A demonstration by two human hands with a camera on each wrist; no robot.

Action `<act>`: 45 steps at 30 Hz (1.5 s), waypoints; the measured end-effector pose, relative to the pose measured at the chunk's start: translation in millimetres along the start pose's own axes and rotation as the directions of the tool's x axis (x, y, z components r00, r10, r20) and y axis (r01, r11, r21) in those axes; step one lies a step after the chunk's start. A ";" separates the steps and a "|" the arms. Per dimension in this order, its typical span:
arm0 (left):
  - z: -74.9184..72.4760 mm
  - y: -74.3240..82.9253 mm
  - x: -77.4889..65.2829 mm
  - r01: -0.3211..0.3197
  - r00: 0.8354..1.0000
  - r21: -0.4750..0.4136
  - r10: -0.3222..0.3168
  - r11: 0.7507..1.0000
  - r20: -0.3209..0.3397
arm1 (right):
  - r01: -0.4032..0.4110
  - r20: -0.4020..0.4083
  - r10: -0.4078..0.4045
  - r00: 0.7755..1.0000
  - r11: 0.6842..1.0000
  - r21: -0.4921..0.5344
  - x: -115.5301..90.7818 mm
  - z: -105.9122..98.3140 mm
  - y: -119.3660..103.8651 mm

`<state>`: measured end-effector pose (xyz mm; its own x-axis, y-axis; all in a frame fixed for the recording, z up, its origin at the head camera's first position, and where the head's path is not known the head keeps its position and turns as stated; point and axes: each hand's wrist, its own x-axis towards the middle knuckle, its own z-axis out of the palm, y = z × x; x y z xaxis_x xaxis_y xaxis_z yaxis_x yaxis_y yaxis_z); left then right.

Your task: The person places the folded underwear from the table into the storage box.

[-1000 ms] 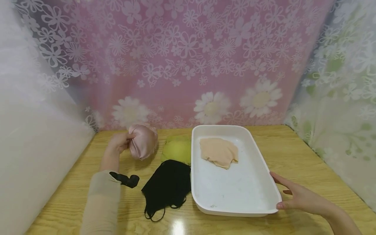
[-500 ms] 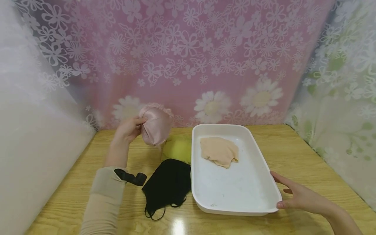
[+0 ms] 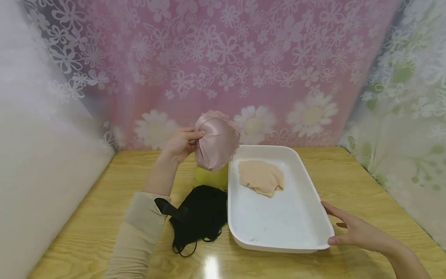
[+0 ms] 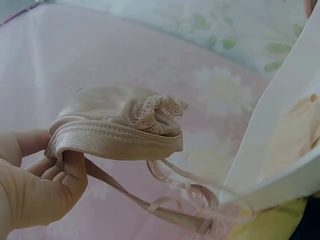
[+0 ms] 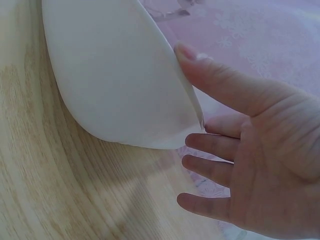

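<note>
The left hand (image 3: 181,144) pinches a shiny pink garment (image 3: 217,141) with lace trim, raised by the far-left corner of a white tray (image 3: 271,223), straps dangling. The right hand (image 3: 364,233), fingers extended, touches the tray's near-right corner. A beige cloth (image 3: 261,176) lies inside. Left of the tray, on the wooden surface (image 3: 352,178), lie a black garment (image 3: 210,203) and, beyond it, a partly hidden yellow piece (image 3: 210,178).

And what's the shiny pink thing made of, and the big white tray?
The pink thing looks like satiny cloth, with a soft sheen on its folds and a lacy edge. The white tray is probably smooth hard plastic, given its rounded rim, but could be enamel.
</note>
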<state>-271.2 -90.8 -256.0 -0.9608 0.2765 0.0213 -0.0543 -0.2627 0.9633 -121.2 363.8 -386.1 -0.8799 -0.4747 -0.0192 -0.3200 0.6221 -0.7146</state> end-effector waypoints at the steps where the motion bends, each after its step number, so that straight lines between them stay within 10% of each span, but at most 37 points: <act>1: 4.8 -1.7 0.5 0.002 1.000 0.003 -0.002 1.000 0.011 | 0.002 0.000 -0.002 1.000 1.000 0.001 0.1 -0.2 0.0; 22: 93.9 -61.5 -19.5 0.157 0.966 -0.093 -0.134 0.983 0.220 | -0.014 -0.007 0.014 1.000 0.999 -0.030 -0.9 -0.9 0.9; 45: 98.8 -132.1 -38.2 0.338 0.934 0.031 -0.339 0.941 0.111 | 0.016 -0.016 -0.017 1.000 1.000 -0.017 0.2 -1.1 2.0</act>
<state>-200.4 24.6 -357.6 -0.8489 0.4498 -0.2775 -0.3676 -0.1251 0.9215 -122.3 365.7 -386.8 -0.8799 -0.4751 0.0038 -0.3405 0.6249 -0.7026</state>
